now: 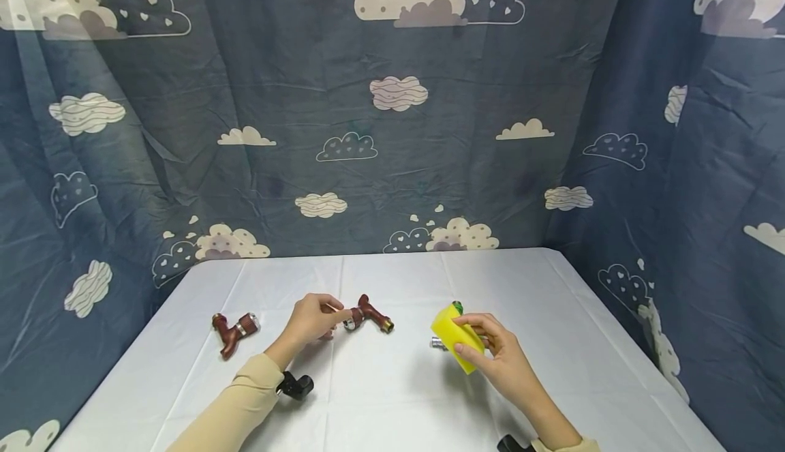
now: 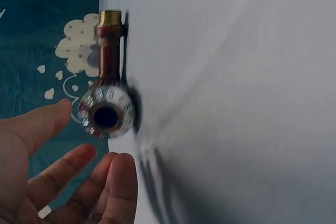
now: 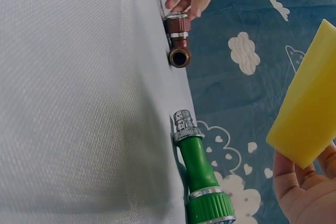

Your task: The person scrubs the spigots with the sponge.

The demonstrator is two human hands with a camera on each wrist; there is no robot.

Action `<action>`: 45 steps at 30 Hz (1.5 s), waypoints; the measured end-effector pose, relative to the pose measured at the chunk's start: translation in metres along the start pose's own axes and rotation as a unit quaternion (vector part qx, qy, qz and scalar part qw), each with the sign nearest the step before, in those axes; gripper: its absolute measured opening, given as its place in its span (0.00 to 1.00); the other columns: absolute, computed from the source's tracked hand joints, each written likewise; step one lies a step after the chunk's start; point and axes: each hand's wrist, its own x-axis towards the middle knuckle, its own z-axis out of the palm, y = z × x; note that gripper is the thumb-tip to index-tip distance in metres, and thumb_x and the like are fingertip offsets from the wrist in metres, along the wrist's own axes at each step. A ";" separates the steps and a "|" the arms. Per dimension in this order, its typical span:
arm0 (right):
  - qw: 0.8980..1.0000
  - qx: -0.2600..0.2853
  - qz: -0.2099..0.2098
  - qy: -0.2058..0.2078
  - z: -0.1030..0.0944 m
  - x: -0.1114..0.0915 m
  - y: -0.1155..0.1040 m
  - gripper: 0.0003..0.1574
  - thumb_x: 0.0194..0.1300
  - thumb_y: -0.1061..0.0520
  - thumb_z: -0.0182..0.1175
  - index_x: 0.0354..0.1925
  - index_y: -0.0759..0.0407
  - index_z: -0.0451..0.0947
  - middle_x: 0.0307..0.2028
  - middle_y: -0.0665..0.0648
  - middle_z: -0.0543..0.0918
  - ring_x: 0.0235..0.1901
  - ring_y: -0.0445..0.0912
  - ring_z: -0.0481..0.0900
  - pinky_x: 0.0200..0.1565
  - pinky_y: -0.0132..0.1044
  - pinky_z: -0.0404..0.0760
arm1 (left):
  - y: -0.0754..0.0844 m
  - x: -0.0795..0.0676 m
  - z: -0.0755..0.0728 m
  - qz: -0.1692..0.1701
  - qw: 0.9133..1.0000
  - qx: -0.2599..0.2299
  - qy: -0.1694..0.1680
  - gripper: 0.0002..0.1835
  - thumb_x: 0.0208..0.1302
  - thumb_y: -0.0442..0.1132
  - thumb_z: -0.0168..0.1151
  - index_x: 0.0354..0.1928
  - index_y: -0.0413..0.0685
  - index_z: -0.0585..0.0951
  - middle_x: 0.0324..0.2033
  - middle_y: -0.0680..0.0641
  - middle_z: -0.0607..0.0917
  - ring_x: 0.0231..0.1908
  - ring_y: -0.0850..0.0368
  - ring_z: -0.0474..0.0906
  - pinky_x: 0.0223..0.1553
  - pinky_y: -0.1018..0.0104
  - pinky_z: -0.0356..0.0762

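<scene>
My left hand reaches to a brown branched pipe fitting in the middle of the table. In the left wrist view its fingers are spread, apart from the fitting's silver ridged end; a brass threaded end points away. With thumb and fingers, my right hand pinches a yellow sponge, held above the table. Behind the sponge lies a green hose nozzle with a silver connector; the head view shows only its ends.
Another brown branched fitting lies on the left of the table. A white cloth with fold creases covers the tabletop. Dark blue curtains with cloud prints hang behind and at both sides.
</scene>
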 end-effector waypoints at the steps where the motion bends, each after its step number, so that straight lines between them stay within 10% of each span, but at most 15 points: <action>1: 1.000 0.000 0.000 0.000 0.000 0.000 0.000 0.22 0.70 0.58 0.73 0.60 0.51 0.82 0.57 0.57 0.83 0.48 0.38 0.80 0.45 0.30 0.85 | 0.000 0.000 -0.004 0.008 1.000 0.004 0.000 0.14 0.65 0.45 0.78 0.45 0.43 0.90 0.31 0.48 0.91 0.22 0.57 0.85 0.23 0.68 0.86; 8: 1.000 0.001 0.009 -0.002 -0.001 0.000 -0.001 0.22 0.70 0.57 0.73 0.60 0.51 0.82 0.58 0.57 0.83 0.49 0.39 0.80 0.45 0.30 0.85 | -0.007 0.002 -0.038 0.047 0.998 0.033 0.002 0.16 0.63 0.39 0.79 0.51 0.41 0.90 0.36 0.47 0.92 0.30 0.49 0.90 0.29 0.67 0.87; 31: 0.999 0.010 0.033 -0.008 0.001 0.001 -0.002 0.23 0.69 0.56 0.74 0.61 0.52 0.82 0.58 0.59 0.83 0.48 0.42 0.80 0.42 0.31 0.87 | -0.071 -0.018 -0.163 0.028 0.989 0.144 0.008 0.19 0.68 0.38 0.73 0.57 0.37 0.86 0.53 0.32 0.89 0.51 0.38 0.89 0.48 0.44 0.89; 45: 0.999 -0.004 0.034 -0.006 0.002 0.001 -0.002 0.23 0.69 0.56 0.73 0.60 0.51 0.83 0.58 0.58 0.84 0.49 0.40 0.80 0.47 0.31 0.86 | -0.118 -0.024 -0.192 0.015 0.996 0.089 -0.013 0.20 0.69 0.28 0.64 0.62 0.30 0.82 0.58 0.27 0.86 0.56 0.35 0.85 0.39 0.65 0.81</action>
